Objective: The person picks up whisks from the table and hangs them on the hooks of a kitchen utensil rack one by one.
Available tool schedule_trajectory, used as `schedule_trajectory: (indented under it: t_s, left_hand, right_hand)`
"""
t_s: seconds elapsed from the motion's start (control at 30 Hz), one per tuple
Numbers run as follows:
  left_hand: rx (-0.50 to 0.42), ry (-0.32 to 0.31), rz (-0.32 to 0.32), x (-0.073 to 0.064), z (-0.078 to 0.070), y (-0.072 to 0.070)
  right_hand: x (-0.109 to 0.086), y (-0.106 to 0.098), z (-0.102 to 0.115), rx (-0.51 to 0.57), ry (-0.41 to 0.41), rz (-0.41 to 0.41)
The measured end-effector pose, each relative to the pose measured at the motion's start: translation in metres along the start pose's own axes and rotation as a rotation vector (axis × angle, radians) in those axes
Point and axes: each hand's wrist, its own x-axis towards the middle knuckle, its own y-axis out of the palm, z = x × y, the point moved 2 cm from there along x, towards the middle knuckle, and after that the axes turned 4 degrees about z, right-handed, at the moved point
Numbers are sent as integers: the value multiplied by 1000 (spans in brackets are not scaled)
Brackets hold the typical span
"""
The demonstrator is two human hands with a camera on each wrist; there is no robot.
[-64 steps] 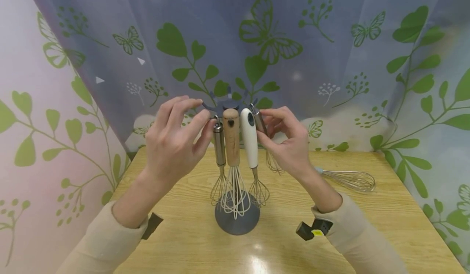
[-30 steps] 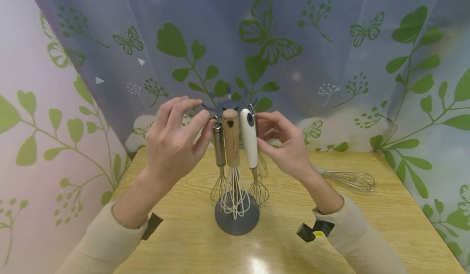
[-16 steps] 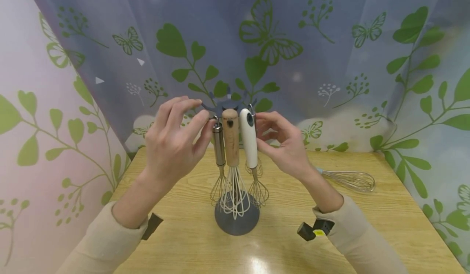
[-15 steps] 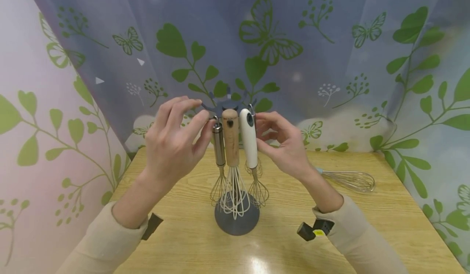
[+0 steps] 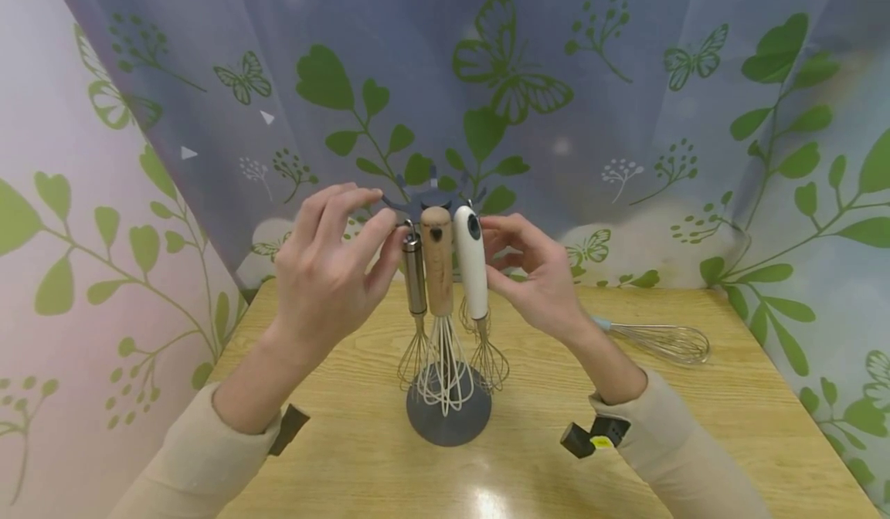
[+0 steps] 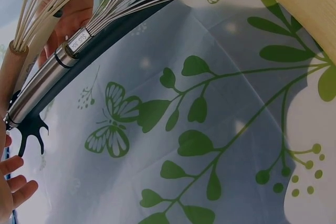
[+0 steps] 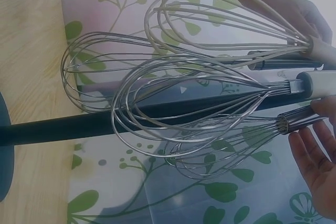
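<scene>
A dark grey whisk stand [image 5: 450,425] has a round base and curved hooks on top. Three whisks hang at its front: one steel-handled [image 5: 416,281], one wooden-handled [image 5: 438,272] and one white-handled [image 5: 473,268]. My left hand [image 5: 334,260] pinches at a left hook, beside the steel whisk's hanging loop; another fingertip touches a neighbouring prong. The exact hold is partly hidden. My right hand [image 5: 535,272] pinches a small steel-handled whisk [image 7: 296,119] behind the white handle. In the right wrist view its fingers are on the handle. Its hanging loop is mostly hidden.
Another whisk [image 5: 664,341] with a light blue part lies at the right on the wooden table [image 5: 334,457]. A patterned curtain [image 5: 626,140] stands close behind the table, with a patterned wall [image 5: 118,272] at the left.
My right hand has moved slightly left with the small steel-handled whisk, which goes from beside the white handle to behind it. My left hand and the stand stay put.
</scene>
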Motion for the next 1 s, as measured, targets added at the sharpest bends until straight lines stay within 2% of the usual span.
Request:
schedule_trajectory:
  t_s: [0.17,0.4,0.67,1.0]
  left_hand:
    - [-6,-1,-19,0,1,1]
    - [-5,-3,-11,0,2,1]
    - [-7,-5,-5,0,2,2]
    - [-11,-8,-12,0,3,2]
  right_hand:
    - [0,1,-1,6,-5,4]
    - [0,0,-1,8,-6,10]
    - [1,-3,-1,11,-57,17]
    - [9,-6,4,-12,-54,-21]
